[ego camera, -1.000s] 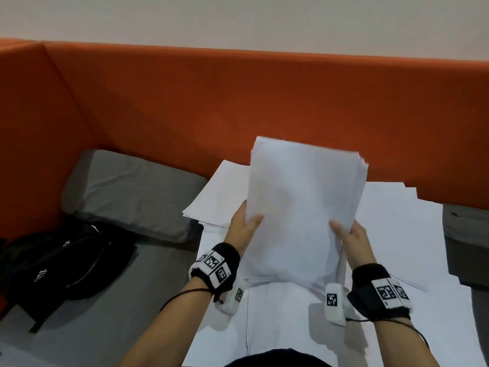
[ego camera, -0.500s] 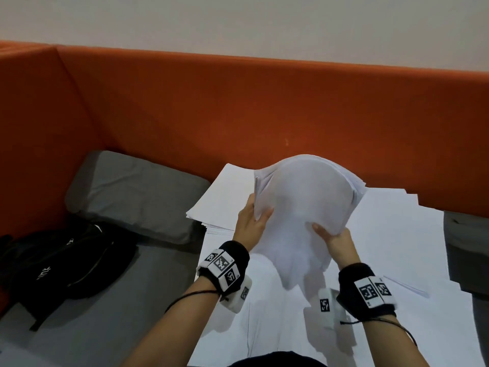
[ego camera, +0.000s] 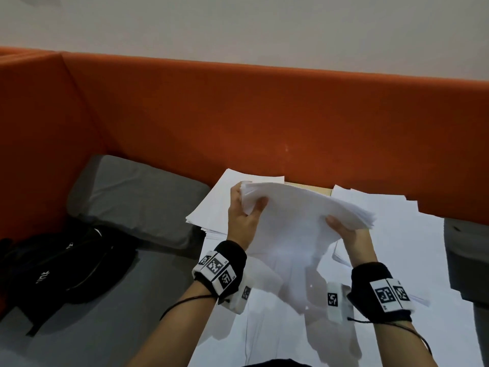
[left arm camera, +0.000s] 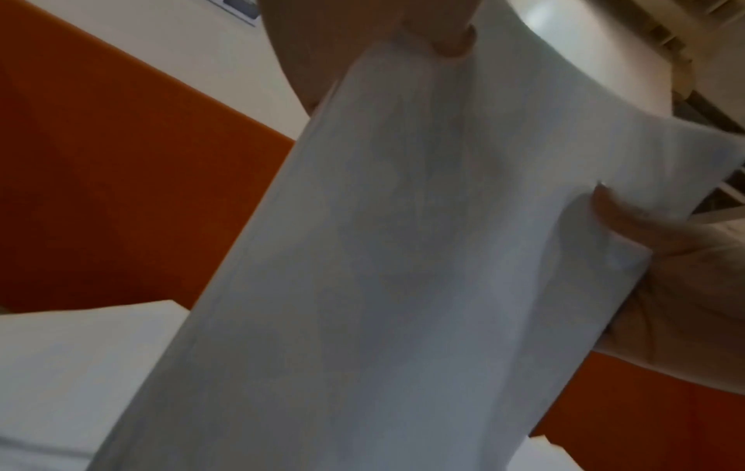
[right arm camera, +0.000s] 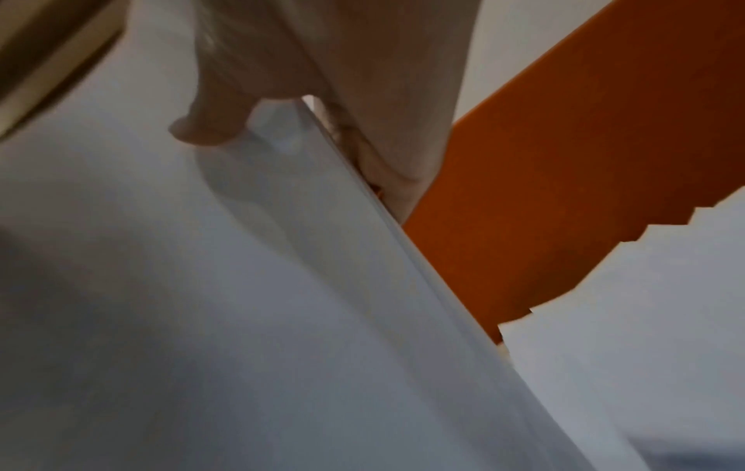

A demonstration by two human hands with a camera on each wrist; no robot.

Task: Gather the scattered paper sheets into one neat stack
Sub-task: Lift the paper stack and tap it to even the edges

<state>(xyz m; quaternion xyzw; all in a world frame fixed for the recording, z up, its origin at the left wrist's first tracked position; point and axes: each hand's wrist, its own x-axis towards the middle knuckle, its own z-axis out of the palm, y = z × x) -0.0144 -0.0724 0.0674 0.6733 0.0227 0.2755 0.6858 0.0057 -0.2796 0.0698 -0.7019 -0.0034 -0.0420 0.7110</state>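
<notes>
A thick stack of white paper sheets [ego camera: 296, 221] hangs in the air above the table, bowed over, its lower end drooping toward me. My left hand [ego camera: 244, 210] grips its left edge, thumb on the near face. My right hand [ego camera: 344, 229] grips the right edge, thumb on top. The left wrist view shows the stack [left arm camera: 403, 255] from below with the left hand's thumb [left arm camera: 447, 38] at its edge. In the right wrist view the right hand's thumb [right arm camera: 205, 127] presses the stack [right arm camera: 242, 318]. More loose sheets [ego camera: 397, 247] cover the table beneath.
An orange padded backrest [ego camera: 264, 115] runs behind the table. A grey cushion [ego camera: 132, 197] and a black bag [ego camera: 60, 266] lie at the left on the grey seat. Another pile of sheets [ego camera: 211, 207] sits at the table's far left corner.
The stack stood upright and flat a second ago; it has since tipped away and bent over. Both hands have risen and moved forward with it.
</notes>
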